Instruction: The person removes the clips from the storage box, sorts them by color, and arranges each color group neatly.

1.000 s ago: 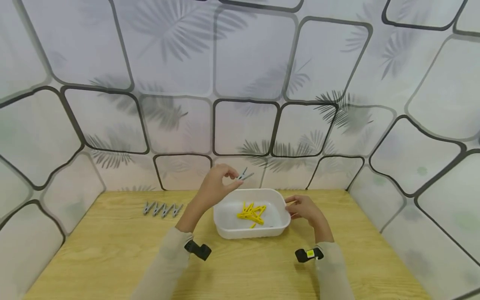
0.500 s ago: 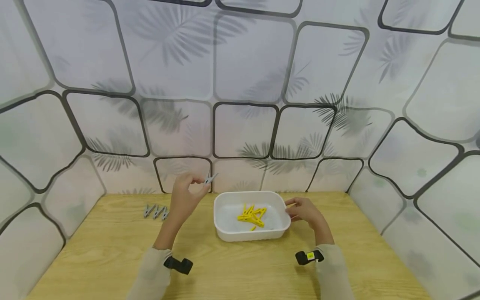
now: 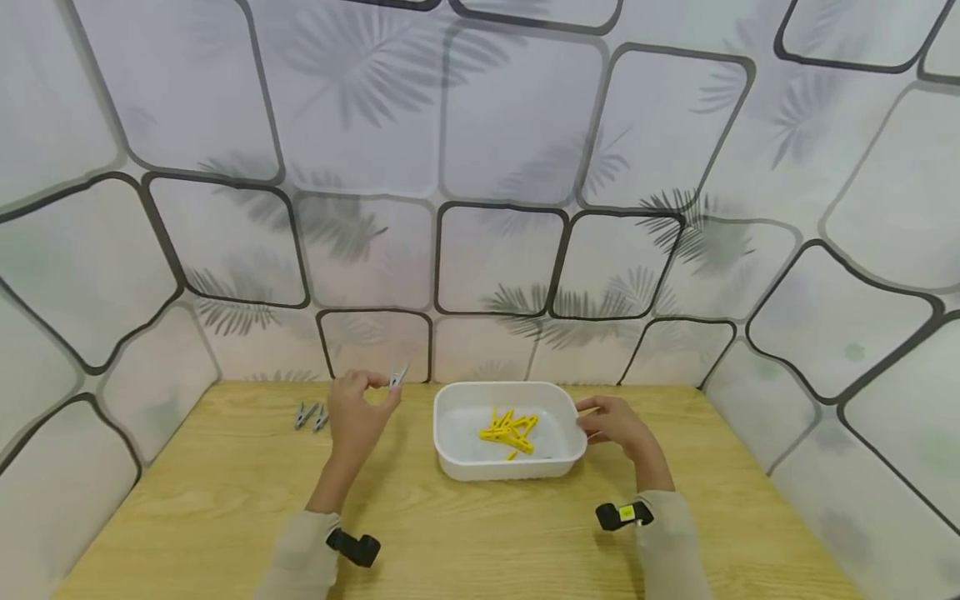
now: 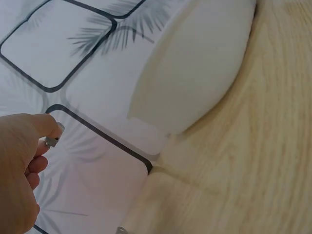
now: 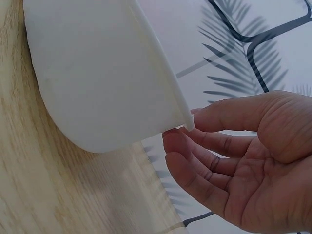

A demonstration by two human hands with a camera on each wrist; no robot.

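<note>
My left hand [image 3: 358,421] pinches a grey clothespin [image 3: 397,377] between thumb and forefinger, raised above the table, left of a white plastic tub [image 3: 510,472]. In the left wrist view, only one end of that clothespin [image 4: 52,141] shows past the fingers. Several yellow clothespins [image 3: 510,433] lie heaped in the tub. My right hand [image 3: 613,423] holds the tub's right rim, thumb at the lip and fingers beneath it in the right wrist view. Further left, two grey clothespins [image 3: 311,416] lie on the table beside my left hand, which may hide others.
The tub stands on a wood-grain table [image 3: 480,533], near its back edge. A patterned wall covering [image 3: 495,258] rises behind the table and along both sides. Each wrist wears a black camera strap.
My left hand has moved left from above the tub, carrying the grey clothespin, and now hides part of the grey row. The right hand stays at the tub's rim.
</note>
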